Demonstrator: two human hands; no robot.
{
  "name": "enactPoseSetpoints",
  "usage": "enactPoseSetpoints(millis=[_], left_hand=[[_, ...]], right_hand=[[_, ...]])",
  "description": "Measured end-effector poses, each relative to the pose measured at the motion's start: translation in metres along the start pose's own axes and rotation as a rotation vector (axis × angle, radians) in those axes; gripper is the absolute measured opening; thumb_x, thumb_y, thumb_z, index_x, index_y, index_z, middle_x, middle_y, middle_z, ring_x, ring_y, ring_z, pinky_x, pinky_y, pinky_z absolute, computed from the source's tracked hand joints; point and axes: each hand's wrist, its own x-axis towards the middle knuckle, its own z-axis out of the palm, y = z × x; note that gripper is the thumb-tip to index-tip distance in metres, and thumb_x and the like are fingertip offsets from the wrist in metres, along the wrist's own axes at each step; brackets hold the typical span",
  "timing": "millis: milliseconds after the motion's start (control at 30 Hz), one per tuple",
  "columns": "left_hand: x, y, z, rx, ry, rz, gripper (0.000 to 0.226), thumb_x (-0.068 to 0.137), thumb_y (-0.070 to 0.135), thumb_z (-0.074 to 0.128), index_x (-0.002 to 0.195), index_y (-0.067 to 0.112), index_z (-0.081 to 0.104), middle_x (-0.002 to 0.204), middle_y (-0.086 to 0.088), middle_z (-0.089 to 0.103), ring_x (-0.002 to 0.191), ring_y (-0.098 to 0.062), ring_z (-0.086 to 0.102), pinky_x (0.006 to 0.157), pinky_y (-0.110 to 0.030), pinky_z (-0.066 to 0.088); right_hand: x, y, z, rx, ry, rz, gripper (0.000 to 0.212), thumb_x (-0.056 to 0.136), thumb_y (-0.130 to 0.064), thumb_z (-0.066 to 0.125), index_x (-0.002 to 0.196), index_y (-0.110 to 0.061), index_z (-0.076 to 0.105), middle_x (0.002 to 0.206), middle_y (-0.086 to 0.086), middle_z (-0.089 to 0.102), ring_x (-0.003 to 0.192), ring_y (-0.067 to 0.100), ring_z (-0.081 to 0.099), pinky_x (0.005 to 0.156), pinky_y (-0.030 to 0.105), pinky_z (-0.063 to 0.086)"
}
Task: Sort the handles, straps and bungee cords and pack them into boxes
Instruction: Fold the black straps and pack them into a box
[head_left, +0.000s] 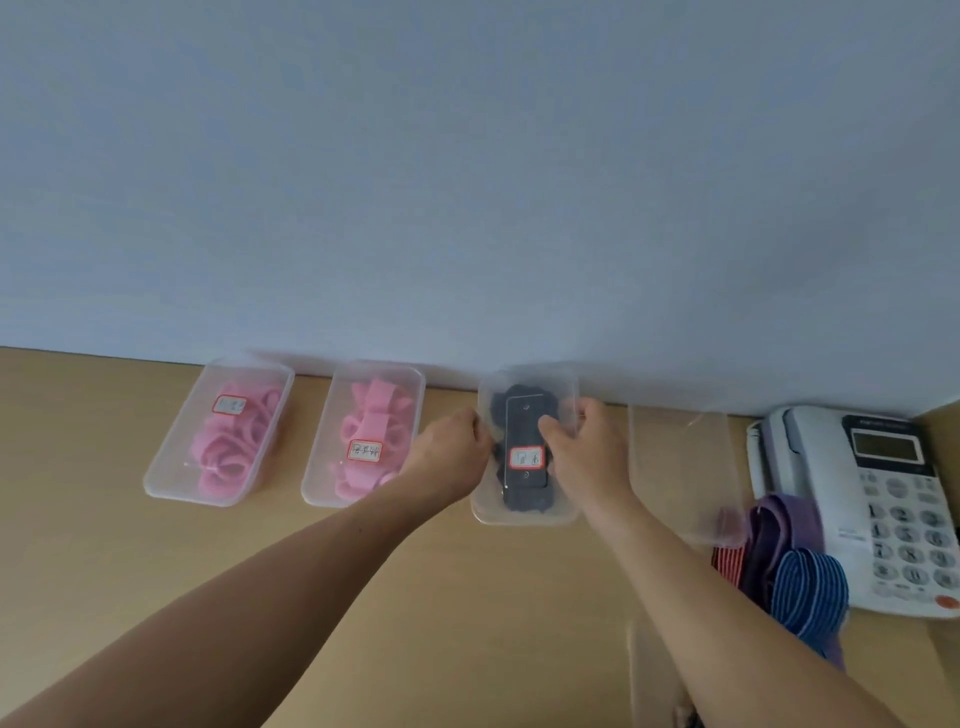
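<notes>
Three clear lidded boxes stand in a row on the surface (467, 597), each bearing a red-bordered label (527, 458) with handwriting too blurred to read. Two boxes (166, 478) hold pink bands. The third box (524, 515) holds dark pieces, and the left hand (452, 452) and right hand (587, 452) grip its sides with curled fingers. Striped straps (800, 587) lie beside a telephone (893, 499).

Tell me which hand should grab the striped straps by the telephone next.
Right. Both hands hold the box of black pieces, but the right hand sits on its side nearer the striped straps; the left hand is farther.
</notes>
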Motion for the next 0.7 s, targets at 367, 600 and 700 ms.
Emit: enactPoseSetpoints(millis=[367,600,700], left_hand=[[0.016,-0.002,0.006,-0.260,-0.063,-0.102,0.016,0.099,0.024,0.045,0.091,0.017,0.057,0.084,-0.004,0.064,0.078,-0.025,0.062,0.069,-0.037,0.054],[0.011,0.005,0.011,0.082,0.162,0.205,0.058,0.088,0.013,0.054,0.143,0.010,0.035,0.140,-0.011,0.040,0.124,-0.030,0.040,0.103,-0.037,0.035],[0.009,0.014,0.019,0.262,0.193,0.422,0.058,0.088,0.013,0.052,0.144,0.005,0.038,0.146,-0.013,0.038,0.133,-0.029,0.034,0.110,-0.034,0.027]], right_hand=[[0.014,0.010,-0.011,-0.301,0.092,0.003,0.028,0.086,-0.043,0.062,0.106,-0.024,0.057,0.100,-0.009,0.053,0.082,0.015,0.053,0.069,0.029,0.040],[0.012,0.011,-0.007,-0.221,0.055,0.035,0.025,0.088,-0.036,0.064,0.106,-0.020,0.059,0.090,-0.007,0.063,0.088,0.022,0.062,0.069,0.029,0.041],[0.012,0.010,-0.006,-0.243,0.078,0.013,0.026,0.088,-0.035,0.066,0.107,-0.018,0.060,0.093,-0.004,0.065,0.087,0.022,0.061,0.069,0.028,0.039]])
